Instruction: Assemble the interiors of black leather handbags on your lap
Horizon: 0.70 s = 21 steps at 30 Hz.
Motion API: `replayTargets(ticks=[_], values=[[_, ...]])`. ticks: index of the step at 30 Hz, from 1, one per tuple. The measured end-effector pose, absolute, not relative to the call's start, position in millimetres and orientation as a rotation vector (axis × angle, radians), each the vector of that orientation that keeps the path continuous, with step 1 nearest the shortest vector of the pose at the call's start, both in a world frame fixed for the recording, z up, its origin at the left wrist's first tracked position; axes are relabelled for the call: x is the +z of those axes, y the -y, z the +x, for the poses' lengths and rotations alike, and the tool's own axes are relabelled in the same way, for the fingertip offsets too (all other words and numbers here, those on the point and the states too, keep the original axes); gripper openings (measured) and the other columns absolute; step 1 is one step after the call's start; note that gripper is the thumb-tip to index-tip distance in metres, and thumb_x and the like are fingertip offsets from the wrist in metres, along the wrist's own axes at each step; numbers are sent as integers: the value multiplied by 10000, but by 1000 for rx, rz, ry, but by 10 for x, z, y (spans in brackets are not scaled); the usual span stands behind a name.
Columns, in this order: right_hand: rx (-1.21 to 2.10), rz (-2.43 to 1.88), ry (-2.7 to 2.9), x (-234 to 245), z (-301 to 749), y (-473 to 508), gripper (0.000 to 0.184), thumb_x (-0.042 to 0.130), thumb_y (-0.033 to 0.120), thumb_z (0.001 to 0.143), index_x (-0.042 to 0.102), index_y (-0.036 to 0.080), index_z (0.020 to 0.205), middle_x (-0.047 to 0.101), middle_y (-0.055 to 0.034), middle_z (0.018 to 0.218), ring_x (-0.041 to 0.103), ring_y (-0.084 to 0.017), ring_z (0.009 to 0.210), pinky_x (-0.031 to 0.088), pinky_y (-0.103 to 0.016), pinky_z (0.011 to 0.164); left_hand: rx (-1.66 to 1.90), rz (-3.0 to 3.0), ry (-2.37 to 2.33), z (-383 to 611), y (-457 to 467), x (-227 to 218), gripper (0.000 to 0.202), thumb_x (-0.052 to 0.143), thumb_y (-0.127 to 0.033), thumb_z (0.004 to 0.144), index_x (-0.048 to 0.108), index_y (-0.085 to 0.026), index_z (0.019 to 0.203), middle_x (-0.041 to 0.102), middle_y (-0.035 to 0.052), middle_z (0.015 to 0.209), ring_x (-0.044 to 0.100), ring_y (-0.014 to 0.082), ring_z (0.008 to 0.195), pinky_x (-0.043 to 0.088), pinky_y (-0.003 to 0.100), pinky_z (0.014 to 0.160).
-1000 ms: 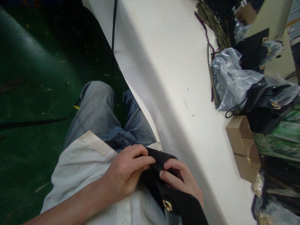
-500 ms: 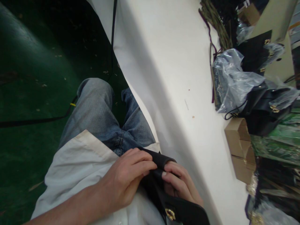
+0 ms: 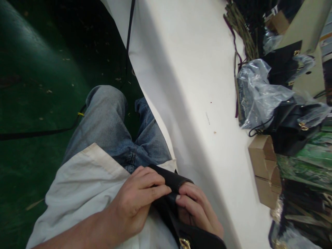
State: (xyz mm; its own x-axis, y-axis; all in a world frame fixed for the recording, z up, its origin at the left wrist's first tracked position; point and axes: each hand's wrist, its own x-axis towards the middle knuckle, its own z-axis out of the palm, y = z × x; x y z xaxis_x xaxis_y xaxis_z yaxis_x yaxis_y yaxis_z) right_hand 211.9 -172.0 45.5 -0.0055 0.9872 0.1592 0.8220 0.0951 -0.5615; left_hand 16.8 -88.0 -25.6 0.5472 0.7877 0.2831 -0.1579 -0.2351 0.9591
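Note:
A black leather handbag (image 3: 199, 236) with a gold clasp (image 3: 184, 243) rests in my lap against the white shirt, its lower part cut off by the frame. My left hand (image 3: 142, 197) is closed over the bag's rolled edge, thumb and fingertips pressed on the black material. From the other side my right hand (image 3: 198, 207) grips the same edge, with fingers tucked under the fold. Both hands are close together, and the inside of the bag is mostly hidden by them.
Right of me runs a white table (image 3: 192, 79). On it lie a cardboard box (image 3: 261, 169), clear plastic wrap (image 3: 255, 86) over black bags (image 3: 287, 128), and a bundle of brownish straps (image 3: 242, 31). A black strap (image 3: 131, 27) hangs over the table's edge above the green floor (image 3: 31, 103).
Both hands and the bag have shifted slightly left and down in view. More of the black edge shows between my hands; the grip stays the same.

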Motion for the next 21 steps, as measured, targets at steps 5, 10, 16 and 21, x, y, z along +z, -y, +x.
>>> replayTargets(ticks=[5,10,16,21], values=[[339,-1779,1862,426,2139,1765,257,623,16,1003,737,228,1091,785,-75,1060,828,-210,1022,687,-307,928,1025,1784,-598,196,948,-297,323,479,-88,1127,685,-177,1360,789,70,1027,684,225,1004,459,408,874],[360,-1817,1848,443,2124,1828,232,640,28,1018,753,220,1085,797,-83,1103,830,-219,1089,679,-312,986,950,1845,-585,185,1023,-329,356,485,-78,1098,673,-184,1382,775,69,1034,694,221,990,461,404,881],[405,-1713,1991,438,2258,1772,206,624,81,1061,757,234,1097,797,-68,1077,834,-207,1044,684,-282,962,977,1602,-574,179,881,-205,391,427,43,995,680,-175,1198,743,73,1053,656,201,949,421,390,843],[465,-1566,2163,467,2441,1721,148,646,222,1108,787,264,1121,807,-44,1089,833,-200,1047,679,-252,962,1009,1578,-533,184,877,-189,405,457,66,963,671,-158,1223,744,87,1077,641,214,981,417,390,868]])
